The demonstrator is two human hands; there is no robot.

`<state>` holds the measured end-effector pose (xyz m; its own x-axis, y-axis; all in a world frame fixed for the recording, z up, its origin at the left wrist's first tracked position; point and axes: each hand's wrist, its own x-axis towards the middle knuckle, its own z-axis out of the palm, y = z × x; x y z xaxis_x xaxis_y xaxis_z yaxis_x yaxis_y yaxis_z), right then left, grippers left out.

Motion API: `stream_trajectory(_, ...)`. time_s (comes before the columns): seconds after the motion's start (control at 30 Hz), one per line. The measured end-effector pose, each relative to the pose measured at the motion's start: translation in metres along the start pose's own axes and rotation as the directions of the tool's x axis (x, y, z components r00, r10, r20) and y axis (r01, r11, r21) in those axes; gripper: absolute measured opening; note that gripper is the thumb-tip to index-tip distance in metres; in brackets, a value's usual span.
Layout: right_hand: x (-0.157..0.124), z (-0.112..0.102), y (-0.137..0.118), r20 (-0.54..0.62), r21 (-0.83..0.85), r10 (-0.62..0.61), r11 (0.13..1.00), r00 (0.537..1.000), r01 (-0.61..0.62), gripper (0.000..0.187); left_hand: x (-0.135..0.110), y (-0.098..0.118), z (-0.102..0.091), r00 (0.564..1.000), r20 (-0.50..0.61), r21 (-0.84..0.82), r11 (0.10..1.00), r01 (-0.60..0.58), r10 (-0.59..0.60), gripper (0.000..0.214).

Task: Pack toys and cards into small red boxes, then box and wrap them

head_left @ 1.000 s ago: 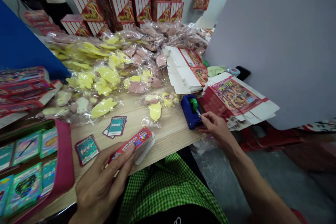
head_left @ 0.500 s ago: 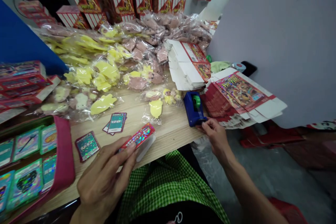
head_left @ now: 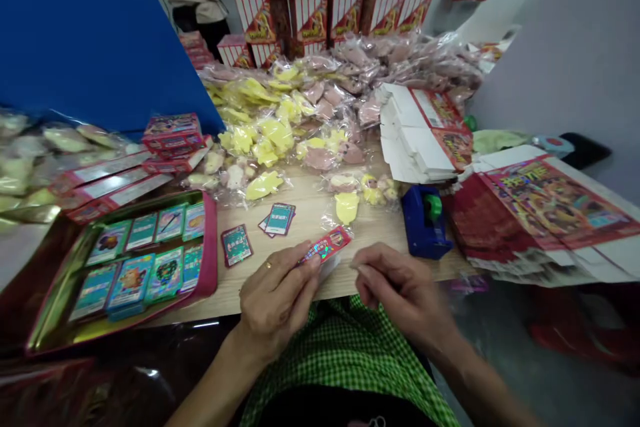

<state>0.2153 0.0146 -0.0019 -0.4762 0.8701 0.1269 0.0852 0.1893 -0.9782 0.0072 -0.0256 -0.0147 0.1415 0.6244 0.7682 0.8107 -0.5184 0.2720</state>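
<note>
Head view: Box [head_left: 330, 244], one, red, small, pinched between thumb and fingers of the left hand [head_left: 280, 293], tilted above the front edge of the desk [head_left: 311, 203]. Right hand [head_left: 400, 287], just right of the box and apart from it, fingers curled; cannot tell whether it pinches anything. Dispenser [head_left: 415, 230], blue, with green tape [head_left: 434, 206], beyond the right hand. Cards, two small groups: one [head_left: 237, 245] beside the tin [head_left: 211, 253], one [head_left: 280, 219] farther back. Tin: pink outside, gold inside, holding rows of cards. Toy [head_left: 347, 207], yellow, bagged, behind the box. Cartons [head_left: 565, 200], flat, right of the dispenser.
</note>
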Motion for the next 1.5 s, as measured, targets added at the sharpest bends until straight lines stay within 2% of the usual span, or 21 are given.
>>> stream_trajectory(0.07, 0.014, 0.015, -0.004, 0.1, 0.124, 0.025, 0.992, 0.995, -0.038, 0.043, -0.001, 0.001, 0.001, 0.999, -0.034, -0.01, 1.0, -0.008, 0.007, 0.019)
stream_trajectory(0.13, 0.023, 0.024, -0.005, 0.148, 0.186, 0.065, 0.978, 0.987, -0.092, 0.064, -0.002, 0.001, 0.003, 0.998, -0.061, -0.028, 1.0, -0.007, 0.006, 0.023)
stream_trajectory(0.27, 0.03, 0.03, -0.006, 0.1, 0.114, 0.141, 0.982, 0.985, -0.152, 0.069, -0.003, -0.001, 0.005, 0.997, -0.072, -0.068, 0.998, 0.01, -0.015, 0.034)
stream_trajectory(0.37, 0.031, 0.032, -0.007, 0.048, 0.063, 0.206, 0.976, 0.977, -0.209, 0.07, -0.002, -0.004, 0.004, 1.0, 0.001, -0.071, 0.997, -0.003, 0.003, 0.033)
stream_trajectory(0.5, 0.029, 0.032, -0.006, 0.101, 0.233, 0.291, 0.923, 0.951, -0.307, 0.09, 0.0, -0.005, 0.0, 0.996, 0.092, -0.111, 0.994, 0.024, -0.013, 0.03)
stream_trajectory(0.6, 0.028, 0.033, -0.003, 0.082, 0.362, 0.295, 0.881, 0.952, -0.304, 0.1, 0.006, -0.003, -0.007, 0.984, 0.145, -0.224, 0.966, 0.131, -0.1, 0.026)
stream_trajectory(0.67, 0.026, 0.035, -0.001, 0.055, 0.419, 0.296, 0.86, 0.954, -0.291, 0.1, 0.014, -0.002, -0.011, 0.96, 0.226, -0.307, 0.923, 0.23, -0.164, 0.024)
stream_trajectory(0.73, 0.025, 0.037, 0.001, 0.04, 0.456, 0.3, 0.843, 0.953, -0.285, 0.099, 0.023, -0.004, -0.013, 0.911, 0.34, -0.357, 0.864, 0.356, -0.235, 0.017)
stream_trajectory(0.77, 0.024, 0.038, 0.001, 0.038, 0.468, 0.3, 0.838, 0.953, -0.282, 0.099, 0.028, -0.005, -0.012, 0.872, 0.396, -0.361, 0.825, 0.435, -0.287, 0.012)
stream_trajectory(0.8, 0.024, 0.039, 0.002, 0.035, 0.477, 0.295, 0.835, 0.955, -0.276, 0.098, 0.033, -0.008, -0.011, 0.822, 0.453, -0.359, 0.773, 0.523, -0.345, 0.011)
stream_trajectory(0.87, 0.023, 0.04, 0.003, 0.026, 0.485, 0.284, 0.835, 0.958, -0.261, 0.096, 0.043, -0.014, -0.007, 0.7, 0.572, -0.364, 0.632, 0.684, -0.428, 0.023)
stream_trajectory(0.93, 0.022, 0.04, 0.004, 0.02, 0.484, 0.276, 0.838, 0.961, -0.251, 0.093, 0.052, -0.02, -0.005, 0.596, 0.685, -0.364, 0.513, 0.778, -0.418, 0.029)
stream_trajectory(0.97, 0.023, 0.04, 0.004, 0.019, 0.48, 0.273, 0.842, 0.962, -0.248, 0.09, 0.057, -0.022, -0.005, 0.561, 0.73, -0.346, 0.497, 0.796, -0.39, 0.03)
stream_trajectory(1.03, 0.023, 0.041, 0.004, 0.015, 0.466, 0.266, 0.851, 0.964, -0.242, 0.087, 0.065, -0.024, -0.007, 0.527, 0.772, -0.274, 0.562, 0.78, -0.356, 0.03)
stream_trajectory(1.1, 0.024, 0.043, 0.004, 0.004, 0.451, 0.259, 0.862, 0.966, -0.233, 0.086, 0.072, -0.023, -0.009, 0.534, 0.774, -0.196, 0.672, 0.714, -0.341, 0.029)
stream_trajectory(1.2, 0.025, 0.046, 0.008, 0.002, 0.439, 0.27, 0.865, 0.963, -0.244, 0.088, 0.081, -0.021, -0.01, 0.57, 0.762, -0.099, 0.814, 0.572, -0.308, 0.037)
stream_trajectory(1.3, 0.023, 0.041, 0.024, 0.064, 0.372, 0.343, 0.863, 0.937, -0.341, 0.09, 0.085, -0.024, -0.012, 0.602, 0.717, 0.063, 0.892, 0.447, -0.353, 0.043)
stream_trajectory(1.37, 0.023, 0.029, 0.039, 0.037, 0.227, 0.39, 0.893, 0.92, -0.388, 0.08, 0.081, -0.028, -0.018, 0.629, 0.658, 0.107, 0.878, 0.467, -0.414, 0.047)
stream_trajectory(1.4, 0.024, 0.021, 0.046, -0.026, 0.107, 0.378, 0.921, 0.925, -0.373, 0.07, 0.076, -0.031, -0.022, 0.64, 0.628, 0.08, 0.855, 0.513, -0.443, 0.049)
stream_trajectory(1.47, 0.031, 0.002, 0.057, -0.172, -0.225, 0.224, 0.939, 0.959, -0.26, 0.051, 0.056, -0.034, -0.03, 0.656, 0.556, -0.063, 0.762, 0.645, -0.51, 0.056)
stream_trajectory(1.5, 0.036, -0.006, 0.06, -0.189, -0.412, 0.107, 0.894, 0.976, -0.178, 0.046, 0.042, -0.036, -0.033, 0.65, 0.514, -0.149, 0.688, 0.71, -0.56, 0.059)
